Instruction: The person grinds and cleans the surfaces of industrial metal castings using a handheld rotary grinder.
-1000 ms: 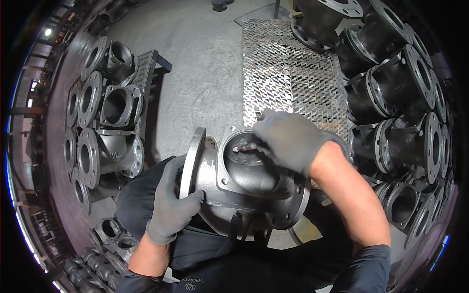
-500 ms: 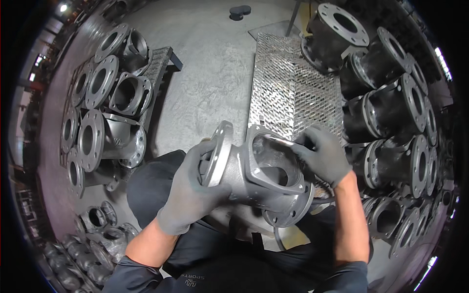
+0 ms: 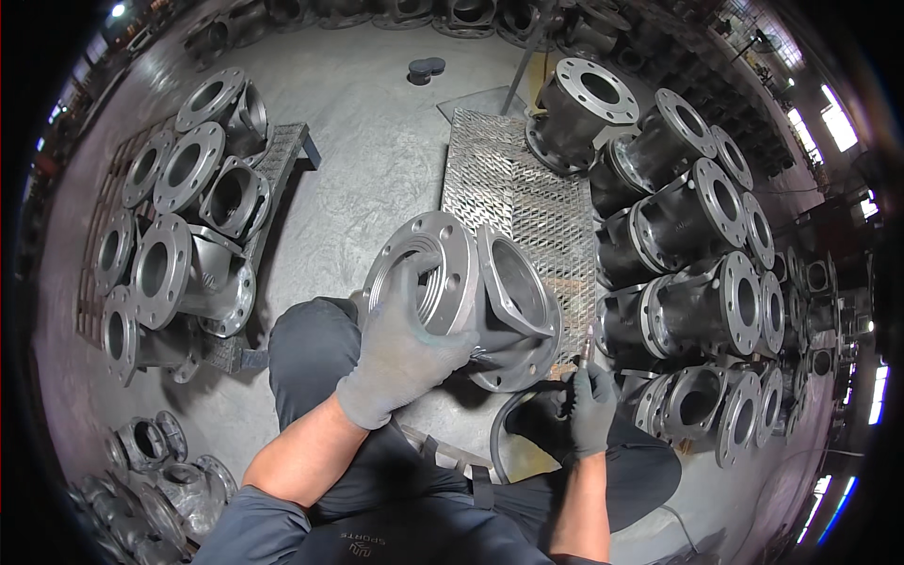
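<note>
A grey cast-metal valve body point(image 3: 497, 350) with round bolt-holed flanges and a squarish top opening is tilted above my lap. My left hand point(image 3: 400, 353) grips its near flange, fingers hooked into the grooved bore and thumb outside. To the right of the casting and apart from it, my right hand point(image 3: 593, 410) is closed round a slim, pen-like tool point(image 3: 588, 348) with a metallic tip pointing up. A dark hose point(image 3: 497, 428) curves below the casting near that hand; whether it joins the tool is hidden.
Ahead lies a bench with a patterned metal top point(image 3: 480, 179). Stacked dark flanged castings point(image 3: 692, 212) line its right side. More castings point(image 3: 162, 268) sit on a low rack at left, with smaller ones point(image 3: 188, 485) at lower left. A small dark object point(image 3: 426, 71) lies on the floor.
My right hand has moved from the top opening down and toward me, away from the casting. The casting has turned so its left flange's bore faces me more. The view has shifted.
</note>
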The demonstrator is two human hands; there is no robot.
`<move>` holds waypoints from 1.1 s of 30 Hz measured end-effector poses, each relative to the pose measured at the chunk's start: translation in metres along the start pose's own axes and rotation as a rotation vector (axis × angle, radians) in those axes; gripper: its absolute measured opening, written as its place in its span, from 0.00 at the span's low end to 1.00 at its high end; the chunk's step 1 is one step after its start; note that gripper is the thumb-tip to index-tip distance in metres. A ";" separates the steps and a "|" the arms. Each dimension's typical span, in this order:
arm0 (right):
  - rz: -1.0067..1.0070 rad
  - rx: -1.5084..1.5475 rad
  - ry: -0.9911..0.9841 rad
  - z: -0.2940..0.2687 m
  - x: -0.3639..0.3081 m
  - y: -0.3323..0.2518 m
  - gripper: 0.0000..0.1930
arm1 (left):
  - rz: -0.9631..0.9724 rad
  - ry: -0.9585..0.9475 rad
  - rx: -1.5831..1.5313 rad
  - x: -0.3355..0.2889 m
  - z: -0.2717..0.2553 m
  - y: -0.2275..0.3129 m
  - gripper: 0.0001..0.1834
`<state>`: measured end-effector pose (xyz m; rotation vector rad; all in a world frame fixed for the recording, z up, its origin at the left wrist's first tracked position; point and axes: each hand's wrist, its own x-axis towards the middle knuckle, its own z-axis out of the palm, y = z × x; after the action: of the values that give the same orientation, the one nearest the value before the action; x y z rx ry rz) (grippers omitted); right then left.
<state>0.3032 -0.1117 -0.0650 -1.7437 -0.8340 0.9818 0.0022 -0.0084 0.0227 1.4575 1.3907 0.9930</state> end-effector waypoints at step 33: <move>0.091 0.088 -0.295 0.018 -0.049 -0.004 0.29 | -0.002 -0.175 -0.090 0.010 0.026 0.031 0.66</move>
<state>0.2651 -0.1454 -0.0530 -1.5958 -0.8870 1.3395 0.0374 0.0003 0.0441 1.4394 1.2069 0.8926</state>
